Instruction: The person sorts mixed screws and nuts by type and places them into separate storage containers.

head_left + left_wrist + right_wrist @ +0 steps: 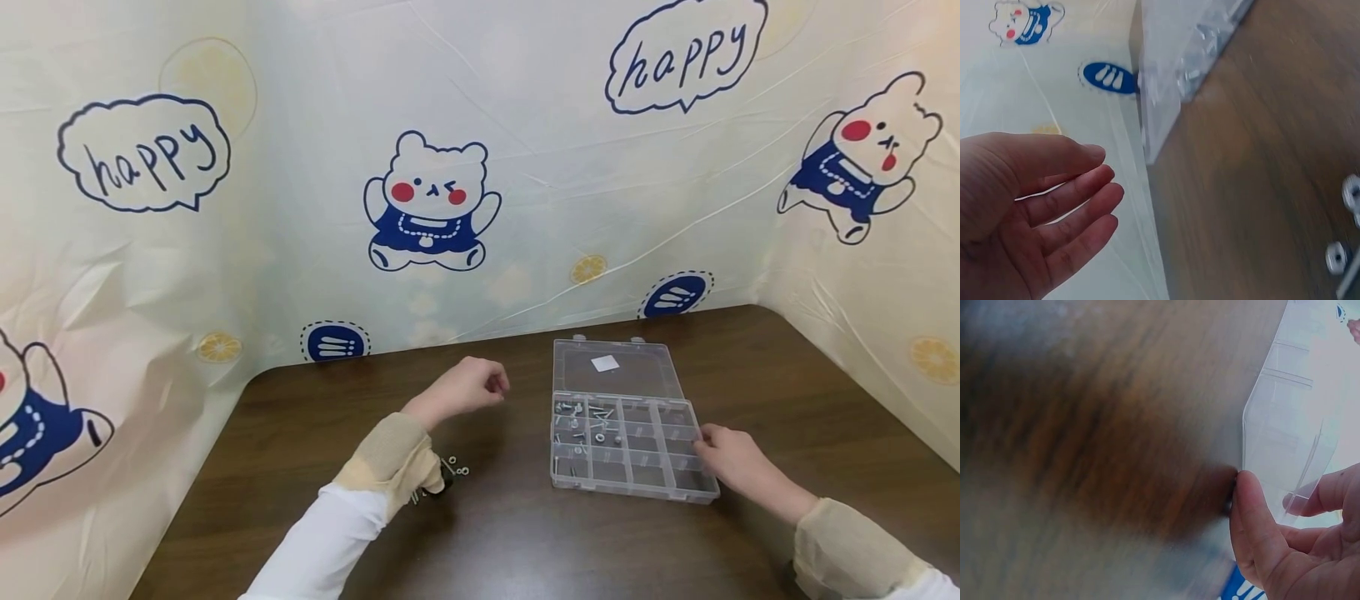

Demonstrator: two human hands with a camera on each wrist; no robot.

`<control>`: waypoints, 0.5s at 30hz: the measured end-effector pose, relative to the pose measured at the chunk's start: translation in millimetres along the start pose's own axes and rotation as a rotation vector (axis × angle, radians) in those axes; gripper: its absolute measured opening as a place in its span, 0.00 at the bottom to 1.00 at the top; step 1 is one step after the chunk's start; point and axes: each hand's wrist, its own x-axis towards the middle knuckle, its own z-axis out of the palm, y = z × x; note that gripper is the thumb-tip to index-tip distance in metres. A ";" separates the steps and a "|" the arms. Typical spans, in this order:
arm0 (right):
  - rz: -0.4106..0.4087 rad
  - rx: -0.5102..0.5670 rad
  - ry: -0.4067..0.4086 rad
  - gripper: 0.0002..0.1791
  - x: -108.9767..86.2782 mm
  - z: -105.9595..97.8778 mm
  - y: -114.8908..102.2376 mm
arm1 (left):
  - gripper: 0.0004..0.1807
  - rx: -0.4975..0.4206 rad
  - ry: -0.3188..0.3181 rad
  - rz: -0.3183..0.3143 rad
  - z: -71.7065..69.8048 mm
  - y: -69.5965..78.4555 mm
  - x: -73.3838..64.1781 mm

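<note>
A clear plastic compartment box (633,490) lies with its lid (645,371) folded back on the brown table. Screws (602,412), nuts and other small metal parts sit in its left-hand compartments. My right hand (738,462) holds the box's right side wall, with the thumb on one face and fingers on the other in the right wrist view. To the left of the box, my left hand (472,385) hovers over the table. Its fingers are loosely bent with nothing between them in the left wrist view.
Loose nuts (462,472) and screws lie on the table (510,533) beside my left forearm, which partly hides them. A white label (604,363) shows on the lid. A printed curtain (525,208) stands behind the table and along its sides.
</note>
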 end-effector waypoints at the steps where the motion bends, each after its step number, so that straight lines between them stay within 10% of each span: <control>1: -0.001 0.001 0.000 0.16 -0.2 0.1 0.1 | 0.05 0.002 -0.001 -0.011 -1.8 -2.9 -2.5; 15: 0.002 0.002 -0.008 0.14 1.8 0.9 2.5 | 0.04 0.034 -0.002 -0.110 -4.1 -44.8 -22.1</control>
